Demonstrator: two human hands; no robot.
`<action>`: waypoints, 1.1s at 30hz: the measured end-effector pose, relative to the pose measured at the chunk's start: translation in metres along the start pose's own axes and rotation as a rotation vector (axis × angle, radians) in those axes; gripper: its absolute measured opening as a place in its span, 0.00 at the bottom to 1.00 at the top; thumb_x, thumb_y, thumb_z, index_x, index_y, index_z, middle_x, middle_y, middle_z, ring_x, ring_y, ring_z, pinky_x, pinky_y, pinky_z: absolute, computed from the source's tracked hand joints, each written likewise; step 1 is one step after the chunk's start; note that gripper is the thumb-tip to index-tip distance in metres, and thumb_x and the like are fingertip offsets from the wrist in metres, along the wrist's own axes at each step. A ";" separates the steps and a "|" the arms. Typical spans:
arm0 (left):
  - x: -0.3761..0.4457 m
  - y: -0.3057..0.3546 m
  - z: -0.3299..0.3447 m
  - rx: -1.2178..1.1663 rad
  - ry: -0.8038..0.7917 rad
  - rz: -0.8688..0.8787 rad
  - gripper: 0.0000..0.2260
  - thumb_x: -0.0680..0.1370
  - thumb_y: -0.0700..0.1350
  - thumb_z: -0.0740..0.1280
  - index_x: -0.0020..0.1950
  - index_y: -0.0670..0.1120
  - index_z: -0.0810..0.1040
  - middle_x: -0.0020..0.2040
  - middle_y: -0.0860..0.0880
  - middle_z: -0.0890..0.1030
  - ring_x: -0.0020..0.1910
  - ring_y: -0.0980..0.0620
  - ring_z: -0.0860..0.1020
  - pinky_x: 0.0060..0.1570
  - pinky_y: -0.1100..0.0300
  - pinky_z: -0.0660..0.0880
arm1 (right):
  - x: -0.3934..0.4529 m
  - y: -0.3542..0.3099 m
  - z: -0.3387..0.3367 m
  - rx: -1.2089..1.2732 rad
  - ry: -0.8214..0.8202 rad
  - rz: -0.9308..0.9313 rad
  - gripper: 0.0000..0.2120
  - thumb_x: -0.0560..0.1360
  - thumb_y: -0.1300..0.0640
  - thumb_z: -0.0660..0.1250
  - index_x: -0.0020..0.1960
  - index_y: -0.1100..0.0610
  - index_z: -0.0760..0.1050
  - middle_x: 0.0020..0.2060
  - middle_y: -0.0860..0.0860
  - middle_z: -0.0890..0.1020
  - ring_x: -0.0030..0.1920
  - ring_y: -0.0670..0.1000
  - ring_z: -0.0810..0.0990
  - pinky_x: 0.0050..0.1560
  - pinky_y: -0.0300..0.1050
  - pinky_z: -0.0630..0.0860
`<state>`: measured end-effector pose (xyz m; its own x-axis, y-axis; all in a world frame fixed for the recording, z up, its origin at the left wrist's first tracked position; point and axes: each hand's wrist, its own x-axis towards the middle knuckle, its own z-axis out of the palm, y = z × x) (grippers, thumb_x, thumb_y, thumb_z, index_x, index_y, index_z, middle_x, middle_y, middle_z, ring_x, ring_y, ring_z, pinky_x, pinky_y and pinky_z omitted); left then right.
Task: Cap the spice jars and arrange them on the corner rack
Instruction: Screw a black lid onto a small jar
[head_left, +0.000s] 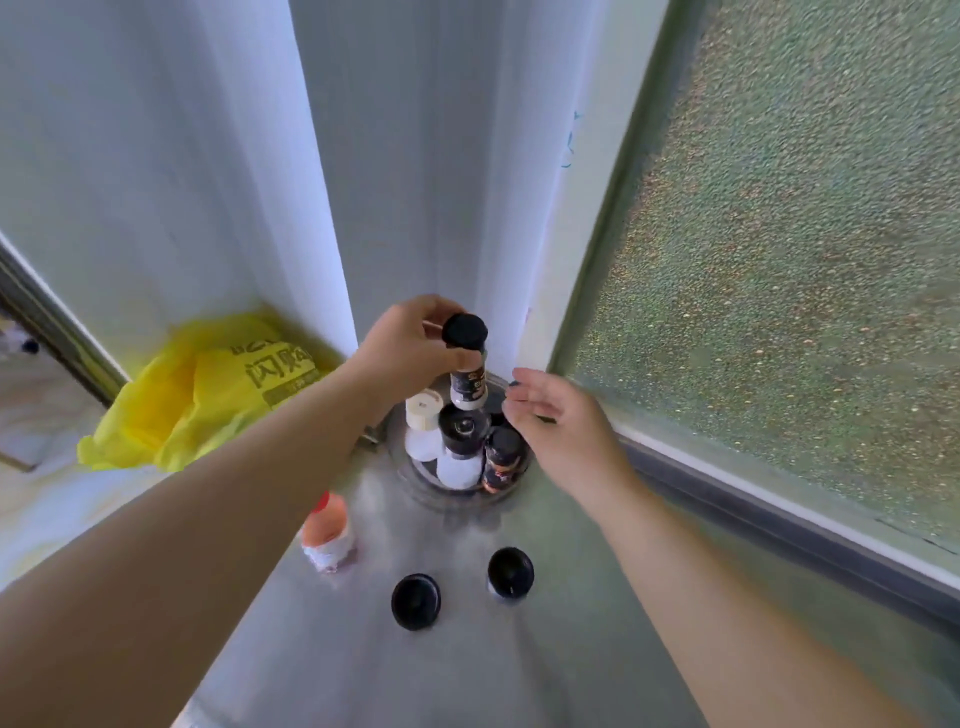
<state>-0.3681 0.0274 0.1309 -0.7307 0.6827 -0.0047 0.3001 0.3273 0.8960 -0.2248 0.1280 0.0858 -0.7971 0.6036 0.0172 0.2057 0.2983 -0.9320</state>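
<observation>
My left hand (410, 353) grips a black-capped spice jar (467, 374) by its top and holds it upright just above the round clear rack (457, 499) in the corner. On the rack stand a white-capped jar (423, 428), a black-capped white jar (460, 447) and a dark jar with a black cap (503, 457). My right hand (558, 431) hovers at the rack's right side, fingers apart, holding nothing. On the steel counter in front of the rack stand two black-topped jars (415, 601) (510, 573) and an orange-and-white bottle (327, 535).
A crumpled yellow plastic bag (208, 395) lies at the left against the white wall. A frosted window (779, 260) with a grey sill runs along the right. The steel counter (467, 665) reaches toward me.
</observation>
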 end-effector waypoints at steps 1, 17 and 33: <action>0.008 -0.005 0.001 0.008 -0.003 -0.005 0.16 0.67 0.40 0.74 0.52 0.49 0.75 0.43 0.58 0.78 0.44 0.60 0.77 0.39 0.70 0.69 | 0.009 -0.001 0.001 -0.015 -0.003 -0.004 0.16 0.74 0.59 0.67 0.62 0.53 0.73 0.47 0.43 0.80 0.47 0.37 0.77 0.51 0.32 0.72; 0.068 -0.101 0.030 0.260 -0.152 -0.081 0.21 0.65 0.42 0.75 0.55 0.46 0.75 0.50 0.46 0.81 0.50 0.48 0.78 0.54 0.57 0.73 | 0.050 0.041 0.030 -0.115 0.050 0.110 0.11 0.74 0.58 0.66 0.56 0.52 0.77 0.43 0.41 0.81 0.46 0.36 0.78 0.50 0.29 0.69; 0.023 -0.086 0.011 0.367 -0.071 0.083 0.17 0.72 0.42 0.68 0.61 0.47 0.74 0.56 0.48 0.79 0.54 0.51 0.76 0.52 0.64 0.67 | 0.011 0.054 0.028 -0.138 -0.002 0.130 0.11 0.74 0.61 0.65 0.56 0.54 0.78 0.41 0.42 0.80 0.42 0.36 0.78 0.45 0.23 0.69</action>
<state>-0.4039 0.0219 0.0488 -0.6539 0.7563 0.0189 0.5657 0.4722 0.6760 -0.2381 0.1300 0.0257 -0.7598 0.6423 -0.1007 0.3826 0.3166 -0.8680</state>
